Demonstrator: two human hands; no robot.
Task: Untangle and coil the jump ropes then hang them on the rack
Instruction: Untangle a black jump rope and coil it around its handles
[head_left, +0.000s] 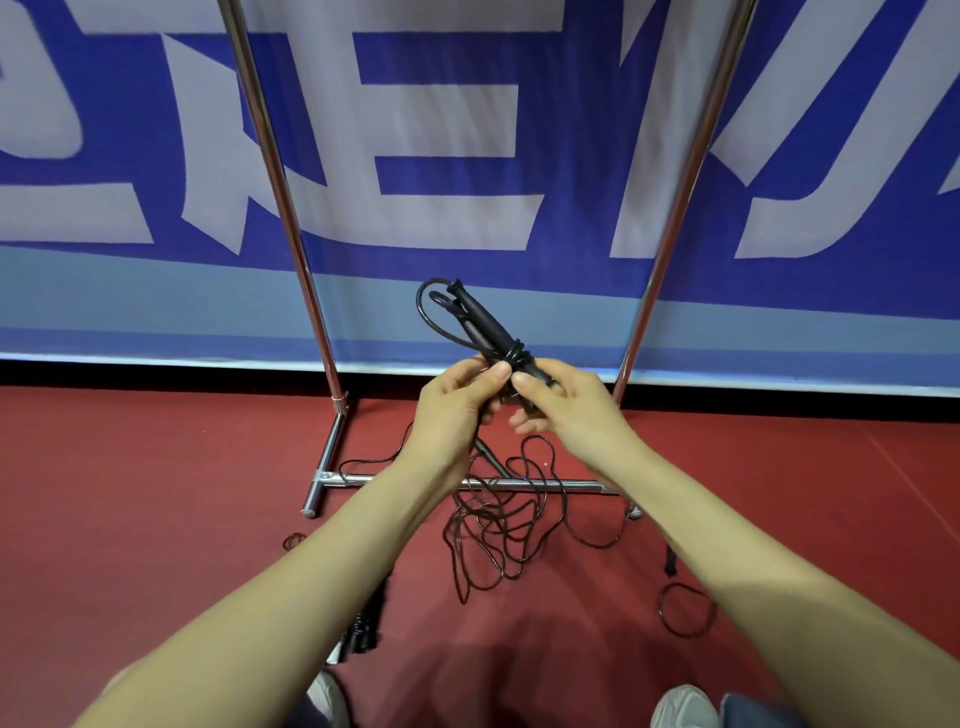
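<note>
Left hand (457, 402) and right hand (569, 410) meet in the middle, and each one pinches the black jump rope (482, 319) with thumb and fingers. Its two handles stick up and point far away, with cord wound round them. Down on the red floor (156, 493), a messy pile of rope (493, 525) lies across the low bar of the shiny rack (293, 228). One small loop (683, 608) lies near, to the right.
</note>
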